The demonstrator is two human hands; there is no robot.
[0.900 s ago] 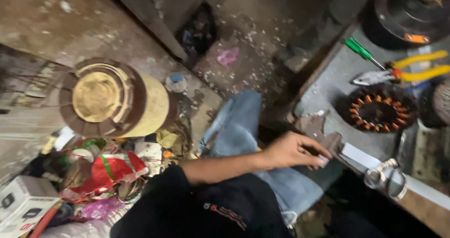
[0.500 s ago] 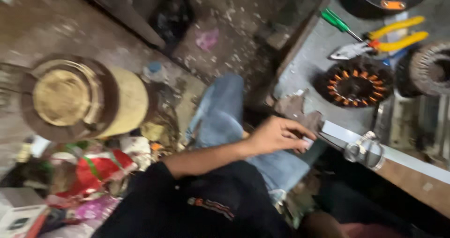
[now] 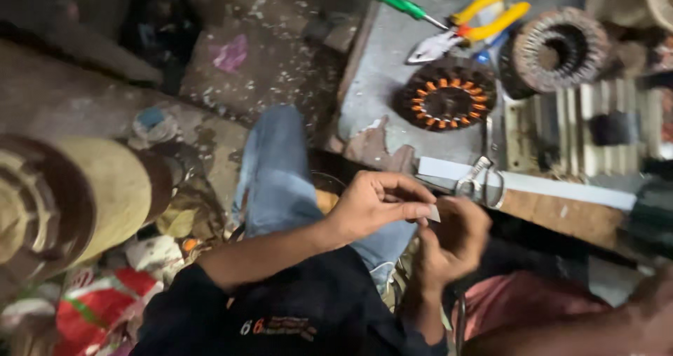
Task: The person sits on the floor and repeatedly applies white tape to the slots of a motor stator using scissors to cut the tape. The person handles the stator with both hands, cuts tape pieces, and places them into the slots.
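Now the right hand has joined the left hand, both pinching one small white strip over the scissors.

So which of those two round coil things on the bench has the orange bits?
The flat dark ring, the one closer to the hands. The taller grey ring beside it shows no orange.

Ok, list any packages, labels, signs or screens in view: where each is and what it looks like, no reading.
Crumpled wrapper: bottom left among the floor clutter, red with green and white patches.
Printed mark: on the black sleeve, bottom centre, small orange and pale print.
No signs or screens show.
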